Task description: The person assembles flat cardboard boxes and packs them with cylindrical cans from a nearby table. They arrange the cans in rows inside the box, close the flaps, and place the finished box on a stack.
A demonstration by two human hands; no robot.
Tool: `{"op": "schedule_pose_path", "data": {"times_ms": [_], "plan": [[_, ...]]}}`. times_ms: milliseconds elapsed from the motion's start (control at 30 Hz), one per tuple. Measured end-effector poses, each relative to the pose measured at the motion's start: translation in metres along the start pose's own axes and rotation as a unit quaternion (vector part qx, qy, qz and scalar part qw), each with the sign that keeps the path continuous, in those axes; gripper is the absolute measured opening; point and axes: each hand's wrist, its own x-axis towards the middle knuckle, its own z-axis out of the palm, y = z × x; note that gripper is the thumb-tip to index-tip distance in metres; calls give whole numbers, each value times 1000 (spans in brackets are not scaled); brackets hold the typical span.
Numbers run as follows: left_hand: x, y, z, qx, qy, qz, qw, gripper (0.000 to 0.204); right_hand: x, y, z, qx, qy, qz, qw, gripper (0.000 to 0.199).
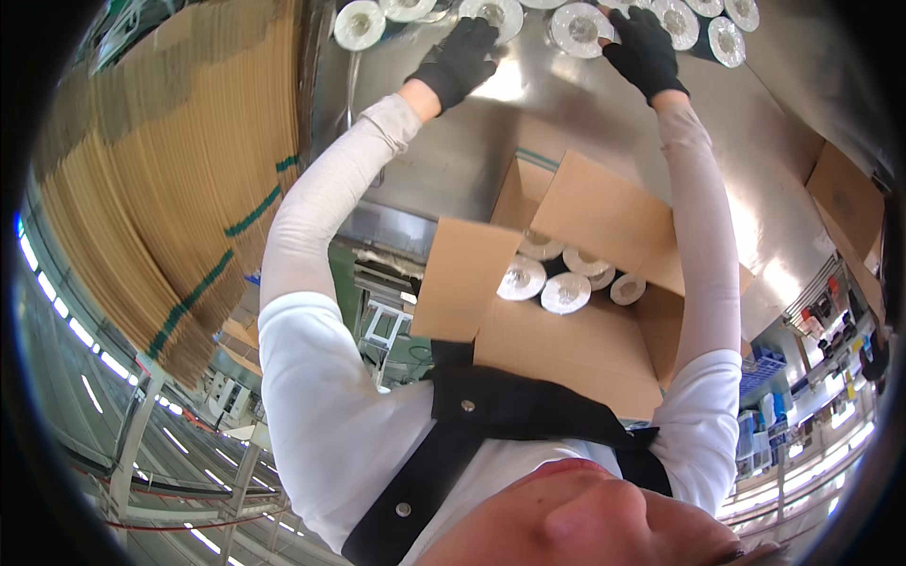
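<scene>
Both my arms reach out to a row of wrapped rolls with round, whitish ends at the far edge of the metal table. My left hand (460, 64), in a black glove with bare fingertips, lies with fingers stretched out against a wrapped roll (502, 21). My right hand (645, 52), gloved the same way, has its thumb on the rim of another wrapped roll (578, 30), its fingers curved along the roll's side. Nearer my chest stands an open cardboard box (566, 344), with several similar rolls (566, 292) inside, partly hidden by a flap.
A tall stack of flat cardboard (179, 160) with green marks rises at the left. The shiny metal table (434, 174) runs beneath my arms. Another piece of cardboard (847, 198) stands at the right edge, with a blue crate (761, 370) beyond the table.
</scene>
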Motion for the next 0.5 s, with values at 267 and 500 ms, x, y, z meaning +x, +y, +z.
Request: {"op": "schedule_pose_path", "data": {"times_ms": [267,500], "plan": [[28,-26,31,-29,-32,63,997,39,50,9,46,-76,-90,-4,993,45],[-54,2,-80,-397,201,-224,867,42,-57,41,-101,162,-100,-11,982,34]]}}
